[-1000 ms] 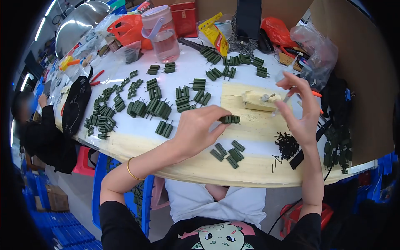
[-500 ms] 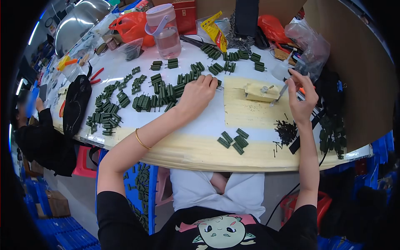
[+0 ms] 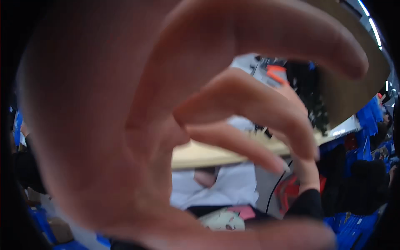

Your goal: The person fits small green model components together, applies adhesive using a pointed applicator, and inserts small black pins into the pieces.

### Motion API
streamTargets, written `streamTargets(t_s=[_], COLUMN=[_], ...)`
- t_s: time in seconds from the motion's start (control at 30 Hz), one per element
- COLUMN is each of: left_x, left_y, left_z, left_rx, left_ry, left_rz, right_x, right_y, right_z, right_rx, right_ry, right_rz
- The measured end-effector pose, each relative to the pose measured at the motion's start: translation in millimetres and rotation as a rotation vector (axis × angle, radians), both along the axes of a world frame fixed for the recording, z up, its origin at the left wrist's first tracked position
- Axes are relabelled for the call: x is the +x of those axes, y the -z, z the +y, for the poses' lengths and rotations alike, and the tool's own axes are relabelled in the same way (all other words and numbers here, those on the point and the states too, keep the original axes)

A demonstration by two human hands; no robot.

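My left hand [image 3: 146,108] fills much of the view, very close to the camera. Its fingers and thumb are curved and spread apart, with nothing between them. Behind those fingers, at the right, is part of my right hand [image 3: 293,100], above its bare wrist. Its fingertips are mostly covered, so whether it holds anything is hidden. Small black pieces [image 3: 259,134] show in part on the worktable [image 3: 200,155]. The block and the green pieces at the table's middle are out of sight behind my left hand.
An orange-handled tool [image 3: 277,74] lies at the back right. Dark green pieces [image 3: 320,114] hang beside the brown board [image 3: 354,96]. Below the table are a red stool [image 3: 285,191] and a black cable. Blue trays and part of another person are at the far right.
My left hand has left the green pieces and come up before the camera, its fingers now spread. My right hand, earlier holding a thin clear tool, is now largely covered.
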State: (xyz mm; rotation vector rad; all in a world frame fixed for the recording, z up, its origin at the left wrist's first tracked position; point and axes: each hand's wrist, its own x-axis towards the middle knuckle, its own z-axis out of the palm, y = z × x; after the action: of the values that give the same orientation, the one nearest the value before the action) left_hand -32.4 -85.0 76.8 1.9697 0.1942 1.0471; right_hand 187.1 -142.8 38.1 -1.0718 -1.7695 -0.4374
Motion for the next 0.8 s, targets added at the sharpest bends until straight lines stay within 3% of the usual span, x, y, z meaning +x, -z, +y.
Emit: streamTargets(t_s=[0.07,0.13,0.17,0.2,0.23,0.3,0.37,0.4,0.47,0.57,0.6,0.63,0.73,0.8], left_x=[-1,9,-17,35,60,47,87,68,19,57,83,53,64,57], left_y=[-25,-25,-61,-50,-72,-78,-91,-82,-37,-36,-45,-43,-42,-12], left_z=[59,44,56,71,88,94,69,73,25,-37,-41,-20,-21,5], left_rx=[0.052,-0.006,-0.008,-0.009,-0.001,-0.007,-0.049,-0.099,-0.238,-0.428,-0.438,-0.446,-0.467,-0.401], left_ry=[0.023,0.065,0.085,0.116,0.136,0.135,0.153,0.167,0.204,0.254,0.272,0.291,0.348,0.174], left_rz=[-0.101,-0.139,-0.172,-0.201,-0.236,-0.333,-0.349,-0.337,-0.282,-0.219,-0.234,-0.249,-0.267,0.026], right_x=[14,20,27,34,40,62,80,88,157,211,235,251,250,241], right_y=[-19,-19,-20,-18,-14,-14,-16,-22,26,51,67,78,69,59], right_z=[-10,-37,-42,-49,-58,-76,-89,-92,-98,-103,-99,-99,-104,-97], right_rx=[0.101,0.039,0.063,0.089,0.123,-0.1,-0.317,-0.494,-0.301,-0.586,-0.57,-0.552,-0.535,-0.514], right_ry=[0.028,0.05,0.066,0.091,0.105,0.339,0.526,0.687,0.701,0.928,0.904,0.88,0.938,0.969], right_rz=[-0.097,-0.078,-0.092,-0.103,-0.127,-0.119,0.021,0.13,-0.018,-0.231,-0.269,-0.308,-0.303,-0.309])
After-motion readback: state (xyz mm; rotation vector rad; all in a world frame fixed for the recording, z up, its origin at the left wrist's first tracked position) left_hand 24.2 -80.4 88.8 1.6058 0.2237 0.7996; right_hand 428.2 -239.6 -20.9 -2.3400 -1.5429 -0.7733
